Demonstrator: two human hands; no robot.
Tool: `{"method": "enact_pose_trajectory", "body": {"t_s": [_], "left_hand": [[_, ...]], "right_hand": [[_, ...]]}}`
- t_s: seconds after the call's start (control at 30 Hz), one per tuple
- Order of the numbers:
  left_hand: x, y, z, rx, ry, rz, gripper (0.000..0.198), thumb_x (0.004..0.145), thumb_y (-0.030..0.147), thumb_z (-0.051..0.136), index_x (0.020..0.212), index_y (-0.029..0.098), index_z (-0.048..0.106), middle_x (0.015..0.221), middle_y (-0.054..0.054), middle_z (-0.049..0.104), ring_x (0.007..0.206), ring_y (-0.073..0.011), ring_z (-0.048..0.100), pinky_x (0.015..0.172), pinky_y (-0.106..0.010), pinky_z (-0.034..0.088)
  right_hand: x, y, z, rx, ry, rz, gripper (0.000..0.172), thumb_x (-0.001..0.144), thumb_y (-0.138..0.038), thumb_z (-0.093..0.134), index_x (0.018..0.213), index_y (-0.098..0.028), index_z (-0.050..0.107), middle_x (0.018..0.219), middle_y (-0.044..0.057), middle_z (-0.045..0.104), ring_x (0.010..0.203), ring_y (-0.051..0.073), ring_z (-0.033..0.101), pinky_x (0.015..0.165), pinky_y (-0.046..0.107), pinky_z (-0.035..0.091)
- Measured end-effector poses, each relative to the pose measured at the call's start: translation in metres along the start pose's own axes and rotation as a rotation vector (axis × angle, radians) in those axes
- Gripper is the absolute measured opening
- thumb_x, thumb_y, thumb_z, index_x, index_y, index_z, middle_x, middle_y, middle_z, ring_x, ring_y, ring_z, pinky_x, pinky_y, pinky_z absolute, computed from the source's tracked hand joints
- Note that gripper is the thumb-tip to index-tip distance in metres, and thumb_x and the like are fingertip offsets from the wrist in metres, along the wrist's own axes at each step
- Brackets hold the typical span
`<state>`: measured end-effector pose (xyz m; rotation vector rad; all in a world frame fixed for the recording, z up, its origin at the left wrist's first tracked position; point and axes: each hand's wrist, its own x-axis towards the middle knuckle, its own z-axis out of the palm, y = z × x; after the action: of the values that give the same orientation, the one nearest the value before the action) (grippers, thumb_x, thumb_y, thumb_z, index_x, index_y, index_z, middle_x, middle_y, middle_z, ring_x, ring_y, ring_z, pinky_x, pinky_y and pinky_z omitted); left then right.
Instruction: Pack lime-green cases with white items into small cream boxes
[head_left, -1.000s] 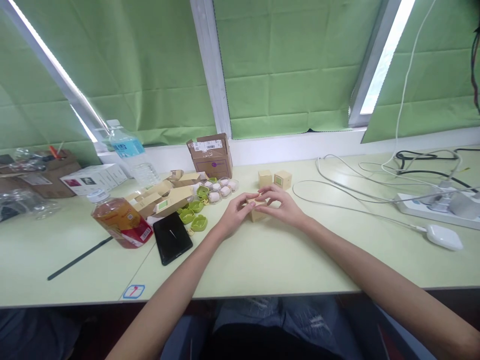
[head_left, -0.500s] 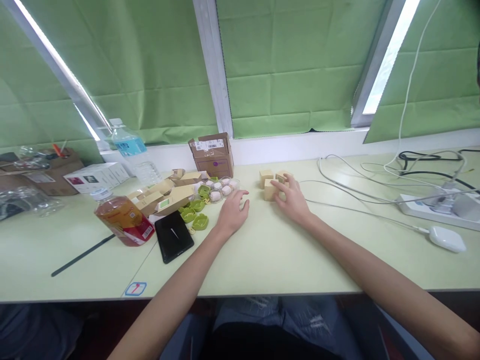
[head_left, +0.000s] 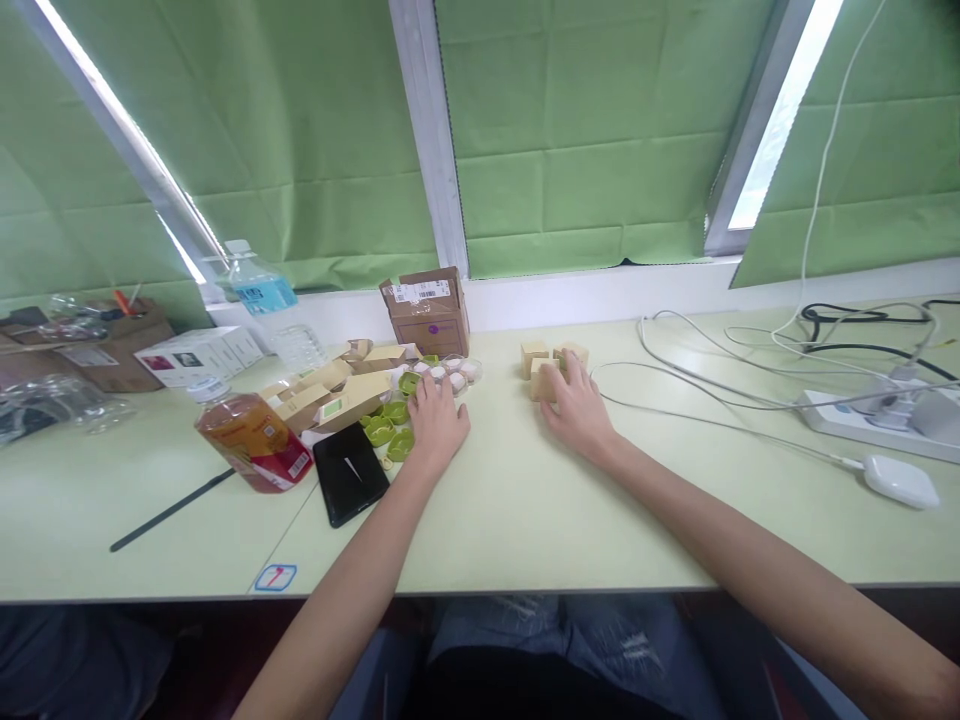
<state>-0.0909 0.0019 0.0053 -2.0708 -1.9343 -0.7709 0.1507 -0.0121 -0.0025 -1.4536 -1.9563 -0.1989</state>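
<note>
My left hand [head_left: 437, 422] is over the right side of the green molded pieces [head_left: 380, 431], fingers apart and pointing away from me; whether its fingertips touch a piece is hidden. Just beyond it sit round whitish items in clear plastic [head_left: 457, 378]. My right hand [head_left: 579, 412] rests at a small group of pale yellow blocks, its fingers spread against the front block [head_left: 541, 381] and near the right one. Another block [head_left: 533, 355] stands behind, at the left of the group.
Left of the green pieces lie flattened cartons [head_left: 358, 392], a black phone [head_left: 349, 474] and a tea bottle [head_left: 255, 437]. A brown box [head_left: 429, 312] stands at the back. White cables, a power strip [head_left: 862, 415] and a white case [head_left: 900, 480] are at the right.
My left hand has moved left, from the bare table beside the whitish items to the green pieces. My right hand has shifted slightly toward me and stays at the blocks.
</note>
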Motion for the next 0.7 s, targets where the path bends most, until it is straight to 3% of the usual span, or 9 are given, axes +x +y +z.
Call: {"method": "enact_pose_trajectory", "body": {"t_s": [0.1,0.23,0.47,0.7], "left_hand": [[0.001,0.0,0.003,0.013,-0.046,-0.004,0.054,0.088,0.024,0.056,0.14,0.009,0.05,0.157,-0.028,0.037,0.146,-0.0447,0.033,0.115,-0.064,0.028],[0.002,0.004,0.0,0.122,-0.088,-0.016,0.053,0.091,0.025,0.051,0.141,0.007,0.049,0.155,-0.026,0.042,0.145,-0.0405,0.036,0.116,-0.059,0.032],[0.003,0.005,-0.005,0.19,-0.074,-0.029,0.053,0.091,0.025,0.053,0.141,0.008,0.049,0.152,-0.025,0.043,0.142,-0.0384,0.04,0.114,-0.051,0.038],[0.002,0.005,-0.006,0.205,-0.073,-0.027,0.05,0.09,0.025,0.053,0.137,0.009,0.052,0.147,-0.024,0.047,0.139,-0.0379,0.043,0.112,-0.05,0.039]], "right_hand": [[0.001,-0.009,-0.009,-0.055,0.063,-0.011,0.02,0.092,-0.023,0.051,0.109,-0.019,0.06,0.127,0.02,0.056,0.118,0.038,0.052,0.09,0.05,0.047],[-0.001,-0.01,-0.007,-0.029,0.022,-0.015,0.013,0.095,-0.025,0.049,0.095,-0.021,0.061,0.104,0.012,0.063,0.1,0.029,0.057,0.084,0.041,0.045],[-0.002,0.005,0.009,0.095,-0.165,-0.046,0.023,0.094,-0.024,0.055,0.114,-0.017,0.064,0.115,0.013,0.062,0.112,0.027,0.058,0.095,0.037,0.047],[-0.001,0.01,0.013,0.173,-0.229,-0.061,0.029,0.093,-0.021,0.056,0.121,-0.016,0.064,0.118,0.013,0.062,0.115,0.026,0.06,0.1,0.037,0.048]]}}
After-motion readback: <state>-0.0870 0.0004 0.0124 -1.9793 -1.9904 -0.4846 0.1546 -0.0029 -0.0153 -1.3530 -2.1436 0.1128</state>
